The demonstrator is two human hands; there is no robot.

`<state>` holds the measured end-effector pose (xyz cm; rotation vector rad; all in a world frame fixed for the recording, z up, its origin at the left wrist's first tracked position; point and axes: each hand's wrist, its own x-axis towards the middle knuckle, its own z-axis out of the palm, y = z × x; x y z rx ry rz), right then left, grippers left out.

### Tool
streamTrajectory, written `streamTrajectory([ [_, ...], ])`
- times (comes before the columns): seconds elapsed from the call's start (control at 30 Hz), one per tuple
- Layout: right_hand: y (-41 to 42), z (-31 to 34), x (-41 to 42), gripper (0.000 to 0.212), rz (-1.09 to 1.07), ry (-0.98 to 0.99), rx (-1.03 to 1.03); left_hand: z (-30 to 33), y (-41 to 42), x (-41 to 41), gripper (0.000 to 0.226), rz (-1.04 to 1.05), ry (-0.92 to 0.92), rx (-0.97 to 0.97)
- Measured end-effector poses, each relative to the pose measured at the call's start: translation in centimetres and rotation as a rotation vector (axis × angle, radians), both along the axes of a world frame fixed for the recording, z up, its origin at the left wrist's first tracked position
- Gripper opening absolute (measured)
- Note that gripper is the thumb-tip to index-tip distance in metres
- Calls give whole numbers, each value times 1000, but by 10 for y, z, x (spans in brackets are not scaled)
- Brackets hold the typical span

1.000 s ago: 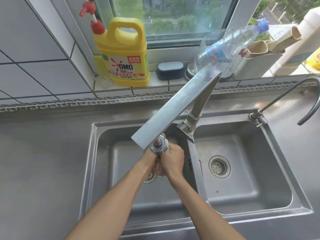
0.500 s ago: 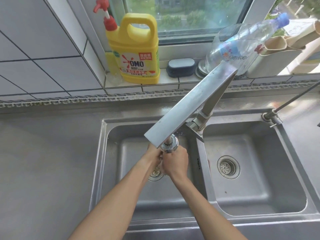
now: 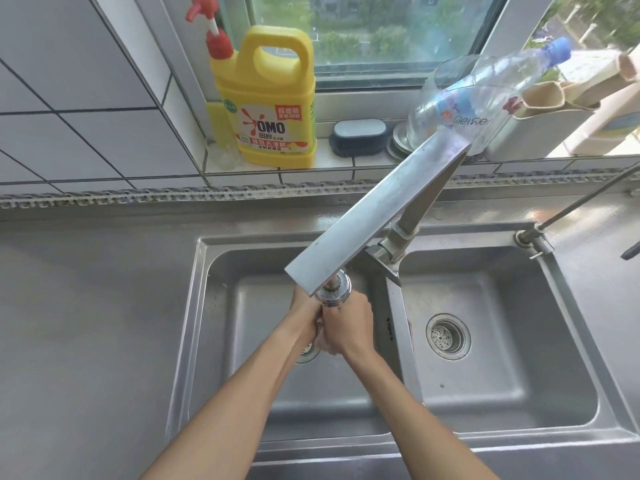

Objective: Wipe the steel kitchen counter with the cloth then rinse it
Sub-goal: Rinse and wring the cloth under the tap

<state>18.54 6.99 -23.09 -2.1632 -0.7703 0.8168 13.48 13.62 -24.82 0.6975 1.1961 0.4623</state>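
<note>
My left hand [image 3: 304, 315] and my right hand [image 3: 349, 327] are pressed together in the left sink basin [image 3: 239, 306], directly under the round faucet head [image 3: 334, 293]. Both have their fingers closed, with the right hand wrapped over the left. The cloth is hidden inside the clasped hands and shows nowhere. The flat steel faucet spout [image 3: 377, 216] reaches diagonally over the basin and covers part of the left hand. The steel counter [image 3: 86, 323] lies to the left of the sink.
The right basin [image 3: 485, 393] has a round drain [image 3: 447, 337]. On the window sill stand a yellow detergent bottle [image 3: 273, 98], a dark soap dish [image 3: 358, 136], a tilted clear plastic bottle [image 3: 485, 95] and a beige rack [image 3: 547, 116]. A thin tap [image 3: 571, 207] rises at the right.
My hands stay clasped under the faucet head, shifting only slightly against each other. The view has drifted, so the sink sits a little further right and lower.
</note>
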Motion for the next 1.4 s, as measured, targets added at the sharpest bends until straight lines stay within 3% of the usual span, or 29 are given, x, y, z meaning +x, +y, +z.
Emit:
streamTrajectory([
  [0.2,15,-9,29,45,-192,62,39,-14,-15,-1,49,-194,44,-76],
  [0.33,-1,-1,-1,25,-37,-12,-12,-1,2,1,29,-6,-14,3],
  [0.4,-1,1,-5,21,14,-10,-19,1,4,0,30,19,5,-21],
  [0.47,8,-1,5,23,13,-11,-14,-6,-1,-4,35,1,21,-73],
  [0.57,21,-11,27,30,-84,1,0,-14,-14,-11,55,-182,32,-120],
  [0.77,9,-1,-8,21,17,34,-13,-10,6,-9,63,2,98,-57],
  [0.83,9,-1,-2,22,59,24,-4,-9,3,-10,62,-35,88,-51],
  [0.9,16,-8,19,38,42,32,38,-6,-7,-16,52,-151,73,-59],
  [1.0,23,-18,42,44,7,215,77,-8,-18,-27,27,-348,80,-58],
  [1.1,21,-22,42,35,26,487,128,-16,-8,-42,28,-294,198,-31],
  [1.2,16,-22,47,28,80,667,110,-23,4,-56,14,-325,251,13],
  [1.33,18,-20,55,20,208,823,-17,-15,17,-61,45,-516,32,92],
  [1.4,21,-18,58,18,222,913,1,-9,19,-62,46,-626,-46,106],
])
